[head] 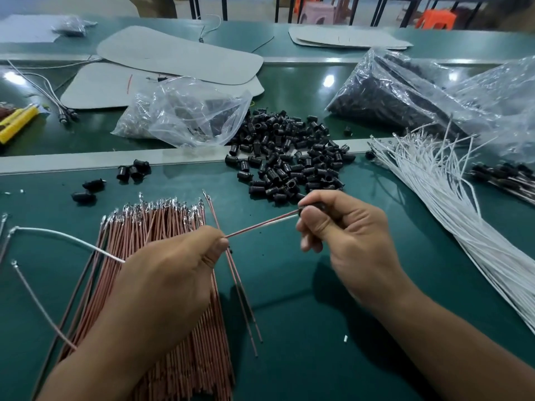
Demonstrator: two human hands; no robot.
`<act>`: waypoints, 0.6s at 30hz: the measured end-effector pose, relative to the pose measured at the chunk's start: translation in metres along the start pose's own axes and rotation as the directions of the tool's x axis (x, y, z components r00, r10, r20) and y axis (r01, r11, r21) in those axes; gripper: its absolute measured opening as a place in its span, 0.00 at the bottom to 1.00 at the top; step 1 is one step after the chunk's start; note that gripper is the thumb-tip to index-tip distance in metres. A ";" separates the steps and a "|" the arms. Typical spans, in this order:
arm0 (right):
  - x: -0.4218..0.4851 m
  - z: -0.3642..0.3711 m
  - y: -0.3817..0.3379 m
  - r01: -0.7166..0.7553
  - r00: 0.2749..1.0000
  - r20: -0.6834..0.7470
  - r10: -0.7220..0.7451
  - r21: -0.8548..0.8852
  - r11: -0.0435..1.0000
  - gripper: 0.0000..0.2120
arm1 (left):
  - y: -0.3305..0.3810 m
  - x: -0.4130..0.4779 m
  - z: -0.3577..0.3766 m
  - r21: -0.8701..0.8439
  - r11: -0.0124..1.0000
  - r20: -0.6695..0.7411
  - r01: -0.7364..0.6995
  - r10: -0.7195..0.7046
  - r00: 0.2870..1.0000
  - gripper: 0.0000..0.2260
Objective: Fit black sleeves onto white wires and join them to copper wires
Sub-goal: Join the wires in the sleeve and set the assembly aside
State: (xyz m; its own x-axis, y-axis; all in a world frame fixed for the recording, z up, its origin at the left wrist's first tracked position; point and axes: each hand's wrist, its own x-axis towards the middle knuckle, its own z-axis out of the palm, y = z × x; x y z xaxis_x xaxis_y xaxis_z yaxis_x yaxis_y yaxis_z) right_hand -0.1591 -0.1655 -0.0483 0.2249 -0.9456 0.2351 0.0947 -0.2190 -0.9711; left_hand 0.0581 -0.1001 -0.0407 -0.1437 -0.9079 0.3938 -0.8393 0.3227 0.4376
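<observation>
My left grip [173, 273] pinching white wire [95, 248] and copper wire [249, 229] together; right grip [344, 233] pinching black sleeve [314, 204] at their tips, above surface [289, 299]; I'd keep ends level, feed straight

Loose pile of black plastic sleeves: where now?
Head view, centre: the pile lies on the green table beyond the right hand, between a crumpled clear plastic bag and the bundle of white wires.

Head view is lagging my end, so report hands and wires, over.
Left hand pinches white wire and copper wire. Right hand grips black sleeve at their ends. Nothing blocking.
</observation>
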 end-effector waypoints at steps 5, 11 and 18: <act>0.001 0.001 0.003 -0.028 0.999 -0.017 0.028 0.017 0.999 0.04 | 0.000 0.000 0.000 -0.012 1.000 -0.058 -0.008 0.007 0.998 0.14; -0.010 0.017 0.007 -0.018 0.994 0.110 0.011 0.061 0.998 0.06 | 0.022 0.004 0.014 -0.034 0.993 -0.046 -0.110 0.108 0.993 0.14; -0.004 0.011 0.004 0.016 0.999 0.044 -0.018 0.051 0.999 0.03 | 0.006 -0.001 0.003 -0.042 0.993 -0.081 -0.108 0.104 0.991 0.11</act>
State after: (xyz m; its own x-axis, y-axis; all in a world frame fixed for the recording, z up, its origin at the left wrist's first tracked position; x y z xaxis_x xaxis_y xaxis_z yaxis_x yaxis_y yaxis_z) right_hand -0.1491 -0.1603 -0.0527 0.2651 -0.9301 0.2542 0.1471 -0.2215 -0.9640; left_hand 0.0520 -0.0984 -0.0409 -0.1877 -0.8447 0.5012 -0.7961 0.4297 0.4261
